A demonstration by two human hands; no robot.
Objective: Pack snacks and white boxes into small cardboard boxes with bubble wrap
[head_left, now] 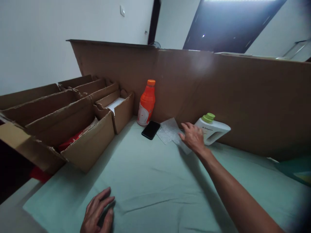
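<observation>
My right hand (193, 136) reaches over the far part of the covered table, fingers apart, just above some translucent bubble-wrap-like sheets (167, 130). Right beside it stands a white jug (211, 131) with a green cap, partly hidden by the hand. To the left of the sheets lies a black smartphone (151, 130), face up. Behind the phone is an orange bottle (147, 103) with an orange cap, upright. Near the front edge, my left hand (98, 212) hovers or rests over the green cloth, its fingers loosely curled and apart, with nothing seen in it.
Cardboard boxes (89, 142) line the left side; one holds a red packet (77, 135), another some white sheets (115, 104). A tall cardboard panel (233, 87) closes off the back. Pale green cloth (145, 181) covers the table. A dark green item (295, 168) sits at the right edge.
</observation>
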